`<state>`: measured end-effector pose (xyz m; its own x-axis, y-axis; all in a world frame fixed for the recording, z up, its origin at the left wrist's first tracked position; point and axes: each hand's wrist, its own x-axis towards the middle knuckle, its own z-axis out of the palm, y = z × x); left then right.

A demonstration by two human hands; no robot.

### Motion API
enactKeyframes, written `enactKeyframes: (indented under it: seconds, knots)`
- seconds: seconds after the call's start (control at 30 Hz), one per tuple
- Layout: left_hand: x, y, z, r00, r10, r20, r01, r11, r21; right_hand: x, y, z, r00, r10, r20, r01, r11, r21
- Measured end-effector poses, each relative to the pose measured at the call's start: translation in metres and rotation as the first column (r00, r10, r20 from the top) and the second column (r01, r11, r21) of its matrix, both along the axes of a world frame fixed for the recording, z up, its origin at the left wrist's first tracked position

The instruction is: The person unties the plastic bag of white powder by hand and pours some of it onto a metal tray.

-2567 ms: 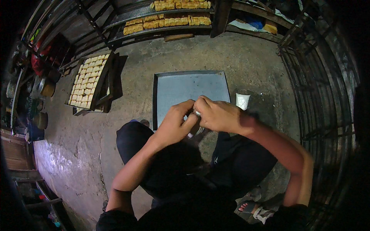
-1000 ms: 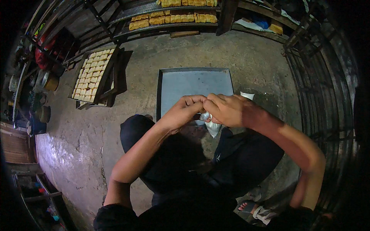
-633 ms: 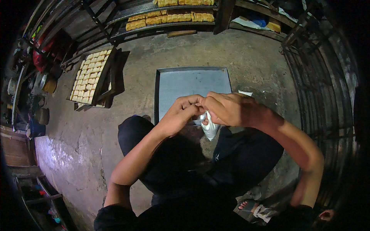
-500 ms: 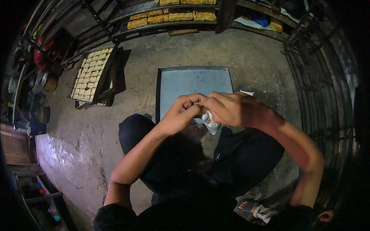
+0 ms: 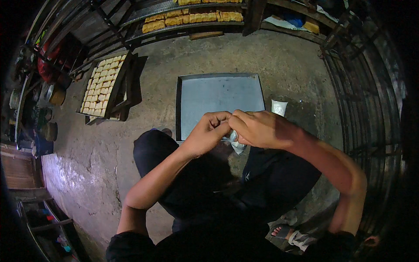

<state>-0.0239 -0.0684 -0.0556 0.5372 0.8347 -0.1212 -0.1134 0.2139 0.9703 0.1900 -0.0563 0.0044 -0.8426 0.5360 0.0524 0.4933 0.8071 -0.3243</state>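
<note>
My left hand [image 5: 207, 132] and my right hand [image 5: 258, 129] meet above the near edge of a shallow grey metal tray [image 5: 220, 94]. Their fingers are closed and pinch together at the gathered top of a small clear plastic bag [image 5: 238, 147] with white contents. The bag hangs below my right hand, partly hidden by its fingers. What the fingertips do at the bag's neck cannot be made out. A second bag [image 5: 279, 107] of white stuff lies on the floor just right of the tray.
Rows of pale pieces of dough or bread fill a tilted tray [image 5: 104, 85] at the left. Browned loaves [image 5: 192, 18] stand on a rack at the back. Dark metal racking [image 5: 360, 96] lines the right side. A sandalled foot [image 5: 281, 232] shows at lower right.
My hands have come slightly lower and nearer, still together on the bag. More of the tray and of the second bag shows now.
</note>
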Motion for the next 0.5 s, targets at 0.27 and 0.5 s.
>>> enactKeyframes:
  seconds: [0.27,0.5]
  knots:
    - [-0.003,0.003,-0.014,0.996,-0.042,0.079,0.039,0.998,0.044,0.012,0.007,0.0,0.995,0.009,-0.097,-0.014,0.998,-0.055]
    - [-0.002,-0.004,-0.004,0.987,-0.074,0.141,0.08,0.996,-0.033,0.014,0.006,0.018,0.994,0.101,-0.044,-0.104,0.991,-0.079]
